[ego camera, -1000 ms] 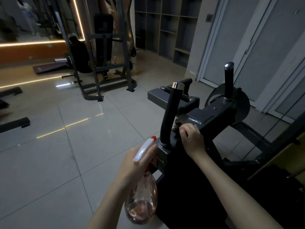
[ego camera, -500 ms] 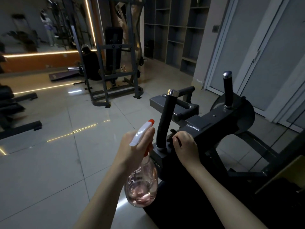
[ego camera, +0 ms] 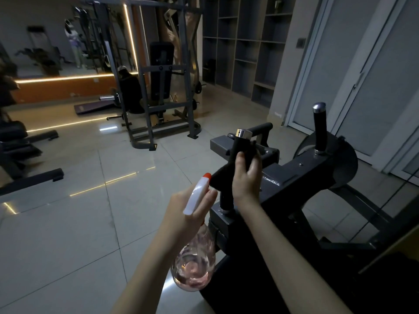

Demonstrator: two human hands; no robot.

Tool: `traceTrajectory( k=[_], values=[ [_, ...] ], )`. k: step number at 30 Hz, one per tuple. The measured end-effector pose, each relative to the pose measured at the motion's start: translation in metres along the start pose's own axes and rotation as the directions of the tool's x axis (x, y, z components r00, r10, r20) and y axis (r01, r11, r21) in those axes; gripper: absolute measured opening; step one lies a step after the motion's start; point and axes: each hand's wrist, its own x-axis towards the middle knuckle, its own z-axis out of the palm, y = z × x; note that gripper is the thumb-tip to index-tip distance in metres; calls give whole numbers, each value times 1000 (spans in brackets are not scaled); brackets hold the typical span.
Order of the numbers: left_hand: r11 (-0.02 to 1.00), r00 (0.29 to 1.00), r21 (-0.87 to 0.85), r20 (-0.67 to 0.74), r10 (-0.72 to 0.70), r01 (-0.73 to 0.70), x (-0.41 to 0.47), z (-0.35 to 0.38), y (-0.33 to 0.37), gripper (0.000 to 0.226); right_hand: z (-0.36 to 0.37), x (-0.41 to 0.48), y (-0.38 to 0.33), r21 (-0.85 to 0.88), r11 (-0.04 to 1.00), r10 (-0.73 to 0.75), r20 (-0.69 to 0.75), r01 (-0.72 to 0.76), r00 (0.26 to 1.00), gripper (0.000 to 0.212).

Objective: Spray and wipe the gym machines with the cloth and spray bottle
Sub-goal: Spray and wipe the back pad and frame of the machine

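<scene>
My right hand (ego camera: 246,177) gripping cloth (ego camera: 221,177) round machine handle (ego camera: 225,199), wiping; left hand (ego camera: 192,215) holding spray bottle (ego camera: 195,264) beside handle, ready.

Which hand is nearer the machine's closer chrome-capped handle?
Right. The right hand grips the handle through a dark cloth; the left hand holds the spray bottle lower left, not touching it.
</scene>
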Motion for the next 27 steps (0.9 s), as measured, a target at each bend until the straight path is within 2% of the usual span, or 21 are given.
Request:
traceTrajectory(
  k=[4, 8, 10, 12, 15, 18, 20, 22, 24, 25, 27],
  values=[
    [1000, 1000, 4, 12, 0, 0, 3, 5, -4, 56, -2, -32, 33, -136, 985, -112, -10, 110, 994, 38],
    [1000, 1000, -2, 21, -5, 5, 6, 9, -5, 62, -20, -35, 38, -137, 987, -80, 68, 89, 994, 28],
    [1000, 1000, -14, 21, -23, 23, 7, 8, -4, 66, -25, -18, 17, -119, 977, -176, 0, 175, 984, 31],
    [1000, 999, -10, 21, -27, 28, 8, 7, -4, 73, -19, 6, -8, -166, 930, -340, -42, 329, 940, 38],
    [1000, 999, -1, 22, -27, 27, 9, 4, -5, 74, 2, 29, -21, -335, 768, -553, 85, 546, 829, 41],
    [1000, 1000, -3, 12, -29, 29, 7, 2, -7, 68, 6, 24, 1, -512, 557, -679, 172, 654, 713, 40],
    [1000, 1000, 3, 13, -27, 27, 6, 2, -7, 70, 0, 10, 17, -557, 414, -735, 261, 719, 626, 29],
    [1000, 1000, 12, 8, -25, 25, 6, 1, -7, 73, -9, 4, 26, -530, 312, -753, 369, 789, 546, 23],
    [1000, 1000, 6, 3, -27, 27, 6, -1, -6, 75, -18, 12, 16, -485, 296, -765, 395, 823, 508, 26],
    [1000, 1000, 1, 7, -26, 26, 5, -1, -5, 75, -20, 19, 5, -487, 320, -775, 359, 813, 520, 30],
    [1000, 1000, -5, 9, -27, 27, 5, -2, -6, 74, -21, 39, -22, -516, 418, -773, 231, 748, 591, 34]
  ],
)
